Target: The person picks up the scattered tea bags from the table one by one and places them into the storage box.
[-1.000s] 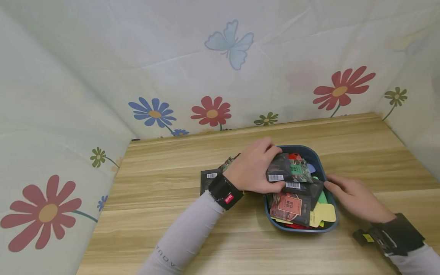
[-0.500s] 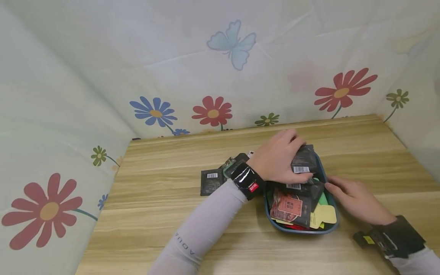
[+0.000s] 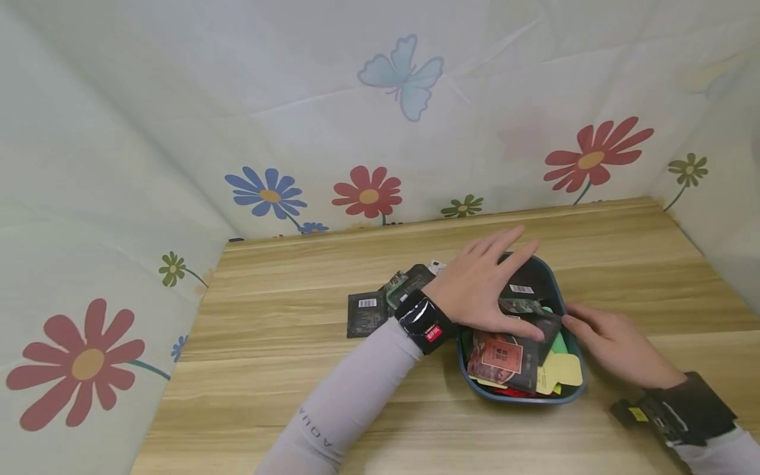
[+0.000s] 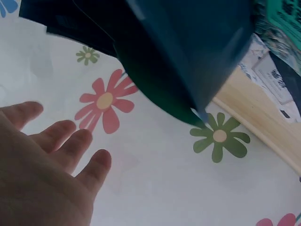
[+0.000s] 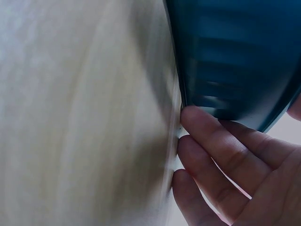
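Note:
A dark blue plastic basket (image 3: pixel 534 399) stands on the wooden table, filled with flat packets. Above its left side is my left hand (image 3: pixel 483 284), fingers spread and holding nothing. Beneath and beyond that hand lie a black sachet with a barcode (image 3: pixel 522 290) and a sachet with a red label (image 3: pixel 501 356). A yellow packet (image 3: pixel 563 369) sticks up at the near right corner. My right hand (image 3: pixel 620 346) touches the basket's right outer side, its thumb near the rim. In the right wrist view, extended fingers lie against the blue wall (image 5: pixel 235 56) down by the tabletop.
Left of the basket, several sachets lie on the table, among them a black one with a barcode (image 3: pixel 366 316) and an overlapping dark one (image 3: pixel 410 284). A small white packet (image 3: pixel 436 266) shows behind the left hand. A flower-printed cloth (image 3: pixel 320 119) hangs behind the table.
My left hand has carried black and green-labelled sachets rightward over the basket and released them; its fingers have spread. The right hand has stayed at the basket's side.

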The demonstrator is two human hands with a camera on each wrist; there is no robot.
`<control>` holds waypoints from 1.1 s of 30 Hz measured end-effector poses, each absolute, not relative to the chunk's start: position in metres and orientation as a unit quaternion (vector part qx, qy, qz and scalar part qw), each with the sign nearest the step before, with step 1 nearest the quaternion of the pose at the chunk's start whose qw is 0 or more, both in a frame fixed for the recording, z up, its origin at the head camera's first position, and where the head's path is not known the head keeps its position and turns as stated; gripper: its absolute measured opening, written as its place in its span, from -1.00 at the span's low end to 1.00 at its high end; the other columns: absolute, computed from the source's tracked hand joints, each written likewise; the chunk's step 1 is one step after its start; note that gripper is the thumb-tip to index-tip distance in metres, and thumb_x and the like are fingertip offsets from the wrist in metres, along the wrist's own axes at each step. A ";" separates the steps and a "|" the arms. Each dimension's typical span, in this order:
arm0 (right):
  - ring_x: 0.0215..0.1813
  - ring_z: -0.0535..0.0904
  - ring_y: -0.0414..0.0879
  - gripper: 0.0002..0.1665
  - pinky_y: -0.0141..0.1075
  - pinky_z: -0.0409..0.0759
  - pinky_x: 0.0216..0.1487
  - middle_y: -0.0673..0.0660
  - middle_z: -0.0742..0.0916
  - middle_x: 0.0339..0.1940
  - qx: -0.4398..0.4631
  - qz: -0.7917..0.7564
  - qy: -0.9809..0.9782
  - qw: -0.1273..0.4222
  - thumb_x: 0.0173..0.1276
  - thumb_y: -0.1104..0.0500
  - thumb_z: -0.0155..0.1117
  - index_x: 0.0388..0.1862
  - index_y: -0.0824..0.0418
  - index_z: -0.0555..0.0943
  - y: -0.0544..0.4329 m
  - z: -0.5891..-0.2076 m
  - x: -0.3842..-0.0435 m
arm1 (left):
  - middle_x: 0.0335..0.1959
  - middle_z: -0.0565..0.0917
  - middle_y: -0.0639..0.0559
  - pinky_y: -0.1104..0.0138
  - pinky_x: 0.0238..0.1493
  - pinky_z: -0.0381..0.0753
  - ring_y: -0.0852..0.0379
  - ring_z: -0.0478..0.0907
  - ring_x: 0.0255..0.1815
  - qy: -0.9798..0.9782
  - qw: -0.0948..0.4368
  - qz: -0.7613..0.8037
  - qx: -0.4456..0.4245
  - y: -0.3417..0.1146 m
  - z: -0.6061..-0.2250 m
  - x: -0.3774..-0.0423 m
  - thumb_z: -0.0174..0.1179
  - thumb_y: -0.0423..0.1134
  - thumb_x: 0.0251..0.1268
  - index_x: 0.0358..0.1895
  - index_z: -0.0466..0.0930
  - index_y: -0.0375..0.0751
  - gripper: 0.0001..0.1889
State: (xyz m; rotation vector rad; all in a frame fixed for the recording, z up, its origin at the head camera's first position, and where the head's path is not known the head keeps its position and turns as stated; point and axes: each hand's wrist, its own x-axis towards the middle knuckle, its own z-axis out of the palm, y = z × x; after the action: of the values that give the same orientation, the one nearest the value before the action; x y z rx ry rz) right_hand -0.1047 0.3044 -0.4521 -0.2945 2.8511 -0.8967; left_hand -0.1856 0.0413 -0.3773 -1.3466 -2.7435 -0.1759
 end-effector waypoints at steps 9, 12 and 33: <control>0.36 0.50 0.51 -0.32 0.42 0.45 0.24 0.53 0.60 0.33 -0.098 -0.305 0.944 0.072 0.71 -0.08 -0.11 0.42 0.45 0.46 0.304 -0.452 -0.105 | 0.73 -0.03 0.09 0.06 0.68 0.09 0.03 0.02 0.72 -0.900 0.037 -0.065 -0.429 0.001 -0.384 -0.184 0.15 0.75 -0.16 0.70 -0.07 0.19 0.33; 0.36 0.49 0.51 -0.32 0.43 0.45 0.24 0.53 0.59 0.33 -0.096 -0.305 0.944 0.078 0.71 -0.09 -0.12 0.43 0.46 0.45 0.304 -0.453 -0.105 | 0.72 0.04 0.04 0.04 0.66 0.14 0.00 0.08 0.70 -0.905 0.039 -0.056 -0.420 -0.019 -0.389 -0.184 0.16 0.75 -0.15 0.70 0.00 0.12 0.32; 0.37 0.47 0.53 -0.32 0.43 0.44 0.24 0.55 0.57 0.35 -0.096 -0.304 0.945 0.081 0.71 -0.07 -0.11 0.44 0.47 0.43 0.303 -0.453 -0.106 | 0.58 0.33 -0.05 0.00 0.54 0.36 -0.06 0.32 0.56 -0.943 -0.040 -0.074 -0.323 -0.151 -0.434 -0.180 0.40 0.47 -0.17 0.65 0.15 -0.09 0.27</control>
State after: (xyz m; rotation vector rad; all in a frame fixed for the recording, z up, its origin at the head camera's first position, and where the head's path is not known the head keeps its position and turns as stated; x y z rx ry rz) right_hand -0.1056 0.3029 -0.4526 -0.2856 2.8241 -0.9079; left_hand -0.1801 -0.1512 -0.4343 -1.0408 -3.0405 -0.2383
